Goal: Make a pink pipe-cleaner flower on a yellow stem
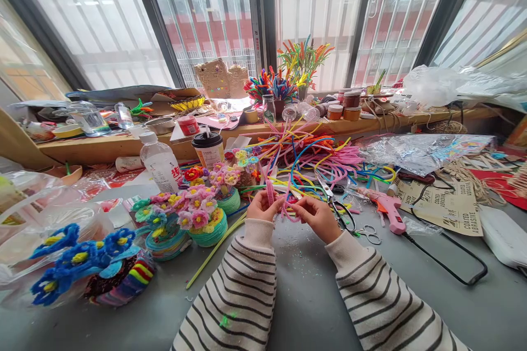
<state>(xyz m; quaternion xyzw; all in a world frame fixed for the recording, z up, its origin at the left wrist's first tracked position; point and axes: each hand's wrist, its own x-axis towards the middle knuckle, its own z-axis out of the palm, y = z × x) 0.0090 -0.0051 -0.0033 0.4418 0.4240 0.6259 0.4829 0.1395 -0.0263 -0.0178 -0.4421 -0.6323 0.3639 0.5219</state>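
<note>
Pink pipe cleaners [270,192], bent into loops, are pinched between the fingers of my left hand [263,207] over the middle of the table. My right hand [317,216] is closed at the thumb and forefinger on the right side of the same pink piece. Just beyond both hands lies a heap of loose pipe cleaners [329,156] in pink, yellow, blue and orange. Large scissors [327,189] with black handles rest close to my right hand, and small scissors [369,235] lie to its right. My fingers partly hide the pink piece.
Pipe-cleaner flower pots [208,225] and a blue-flowered one [119,277] stand on the left, before a water bottle [158,162] and a lidded cup [208,148]. To the right lie a pink glue gun [389,208] with its cord, sandpaper sheets [447,208] and a white case [504,236].
</note>
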